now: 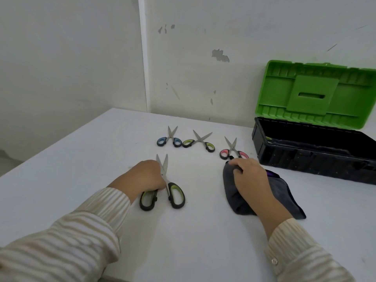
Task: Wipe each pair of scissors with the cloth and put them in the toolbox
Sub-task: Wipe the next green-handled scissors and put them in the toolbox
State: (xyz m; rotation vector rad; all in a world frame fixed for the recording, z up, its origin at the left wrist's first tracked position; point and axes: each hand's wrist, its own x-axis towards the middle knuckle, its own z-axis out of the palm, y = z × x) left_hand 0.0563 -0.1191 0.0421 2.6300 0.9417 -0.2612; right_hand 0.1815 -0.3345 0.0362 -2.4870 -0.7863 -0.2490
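Note:
A large pair of scissors with green-and-black handles [175, 195] lies on the white table [193, 241], blades pointing away. My left hand [145, 176] grips it near the pivot, fingers curled over the left handle. My right hand [251, 180] lies on a folded dark grey cloth [284, 200], fingers curled round its far edge. Behind lie three smaller pairs: blue-handled scissors [169, 140], green-handled scissors [199, 141] and pink-handled scissors [233, 152]. The toolbox [305, 157] stands open at the right, black base, green lid [317, 92] upright.
The table meets a white wall at the back and its left edge runs diagonally toward me. Something lies inside the toolbox, with a green bit showing at its left end [269, 138]. Striped sleeves cover both forearms.

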